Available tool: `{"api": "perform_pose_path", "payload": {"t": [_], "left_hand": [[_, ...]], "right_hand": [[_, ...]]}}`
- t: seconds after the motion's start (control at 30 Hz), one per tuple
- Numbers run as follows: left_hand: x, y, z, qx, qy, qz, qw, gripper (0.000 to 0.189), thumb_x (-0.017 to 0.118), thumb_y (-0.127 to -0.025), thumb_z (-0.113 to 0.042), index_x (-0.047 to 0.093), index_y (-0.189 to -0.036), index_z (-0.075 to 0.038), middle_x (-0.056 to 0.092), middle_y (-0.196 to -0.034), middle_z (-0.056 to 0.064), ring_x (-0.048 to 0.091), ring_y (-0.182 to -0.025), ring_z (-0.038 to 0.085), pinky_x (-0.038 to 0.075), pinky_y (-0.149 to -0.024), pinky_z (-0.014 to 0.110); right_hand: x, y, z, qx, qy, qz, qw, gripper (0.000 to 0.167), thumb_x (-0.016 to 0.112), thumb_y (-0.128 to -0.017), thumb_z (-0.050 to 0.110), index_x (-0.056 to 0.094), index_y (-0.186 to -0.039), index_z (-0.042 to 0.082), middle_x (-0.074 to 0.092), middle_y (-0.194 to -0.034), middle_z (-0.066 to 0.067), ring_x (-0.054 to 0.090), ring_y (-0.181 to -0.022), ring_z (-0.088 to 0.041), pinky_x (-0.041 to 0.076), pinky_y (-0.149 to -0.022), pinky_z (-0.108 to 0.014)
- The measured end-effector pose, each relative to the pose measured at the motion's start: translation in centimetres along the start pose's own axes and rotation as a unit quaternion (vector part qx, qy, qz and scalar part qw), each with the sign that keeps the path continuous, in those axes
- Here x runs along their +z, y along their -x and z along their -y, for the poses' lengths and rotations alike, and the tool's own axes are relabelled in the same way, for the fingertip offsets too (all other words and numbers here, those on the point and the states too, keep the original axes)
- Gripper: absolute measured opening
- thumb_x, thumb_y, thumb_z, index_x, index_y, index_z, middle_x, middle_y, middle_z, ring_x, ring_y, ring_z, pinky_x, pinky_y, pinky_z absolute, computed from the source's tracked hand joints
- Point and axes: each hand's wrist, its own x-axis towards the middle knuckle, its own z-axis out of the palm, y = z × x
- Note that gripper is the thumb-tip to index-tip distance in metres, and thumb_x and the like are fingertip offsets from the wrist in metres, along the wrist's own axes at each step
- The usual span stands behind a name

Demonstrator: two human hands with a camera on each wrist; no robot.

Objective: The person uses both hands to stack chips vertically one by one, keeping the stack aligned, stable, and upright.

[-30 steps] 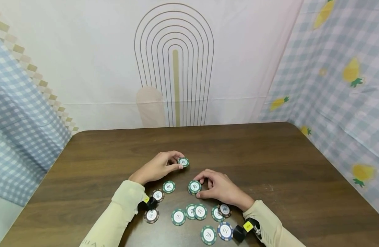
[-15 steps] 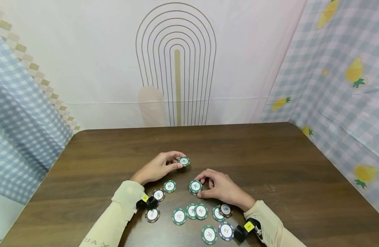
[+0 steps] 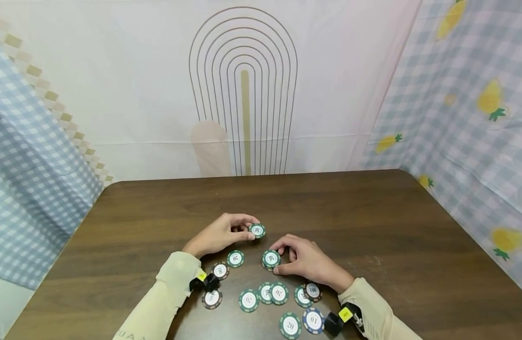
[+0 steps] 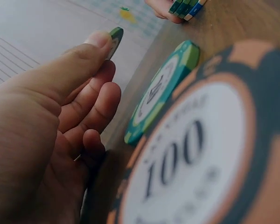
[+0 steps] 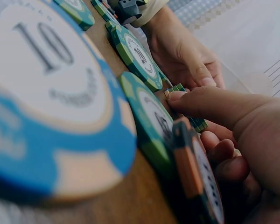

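My left hand (image 3: 224, 233) pinches a green poker chip (image 3: 257, 230) between thumb and fingers, tilted and raised off the table; the left wrist view shows this chip (image 4: 115, 42) nearly edge-on. Nearer to me and a little to the right, my right hand (image 3: 305, 259) grips a short stack of poker chips (image 3: 271, 259) by its sides. Green chips top that stack, and a blue one shows at its bottom in the left wrist view. Beside my left wrist lie a green 20 chip (image 3: 235, 258) and two dark-and-orange 100 chips, one (image 3: 220, 270) partly behind the wrist camera.
Several loose chips lie nearer to me: a green chip (image 3: 249, 300), two overlapping green ones (image 3: 279, 293), a 100 chip (image 3: 313, 292) resting on a green one, a green 20 chip (image 3: 290, 325) and a blue 10 chip (image 3: 313, 320). Patterned cloths hang behind the brown table (image 3: 329, 203).
The left hand, with its green chip, has come slightly toward me and closer to the stack. My right hand keeps its grip on the stack in the same place.
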Motion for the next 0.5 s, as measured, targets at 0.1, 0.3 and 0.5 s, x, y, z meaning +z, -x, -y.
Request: {"api": "perform_pose_path", "payload": {"t": [0.1, 0.3, 0.5], "left_hand": [[-0.1, 0.02, -0.03, -0.002, -0.005, 0.001, 1.0, 0.033, 0.075, -0.1, -0.023, 0.071, -0.132, -0.014, 0.073, -0.104, -0.001, 0.065, -0.095, 0.018, 0.051, -0.08, 0.027], [-0.4, 0.29, 0.04, -0.005, -0.008, -0.001, 1.0, 0.033, 0.075, -0.1, -0.024, 0.072, -0.131, -0.015, 0.074, -0.103, -0.001, 0.066, -0.095, 0.018, 0.052, -0.079, 0.028], [-0.32, 0.12, 0.06, -0.001, -0.006, 0.013, 0.9999, 0.032, 0.074, -0.101, -0.026, 0.072, -0.131, -0.017, 0.074, -0.105, -0.002, 0.066, -0.096, 0.017, 0.052, -0.081, 0.029]], "right_hand": [[-0.1, -0.03, -0.01, -0.002, 0.001, 0.0, 1.0, 0.034, 0.088, -0.087, 0.036, 0.072, -0.115, 0.025, 0.06, -0.101, 0.005, 0.048, -0.067, -0.008, 0.041, -0.062, -0.026], [0.02, -0.18, 0.11, -0.002, -0.008, 0.0, 1.0, 0.035, 0.089, -0.086, 0.036, 0.072, -0.116, 0.025, 0.061, -0.103, 0.004, 0.048, -0.066, -0.01, 0.041, -0.061, -0.027], [-0.16, -0.07, -0.02, 0.01, -0.008, 0.003, 0.9999, 0.037, 0.089, -0.085, 0.034, 0.073, -0.117, 0.025, 0.061, -0.104, 0.003, 0.049, -0.064, -0.011, 0.042, -0.059, -0.027]]}}
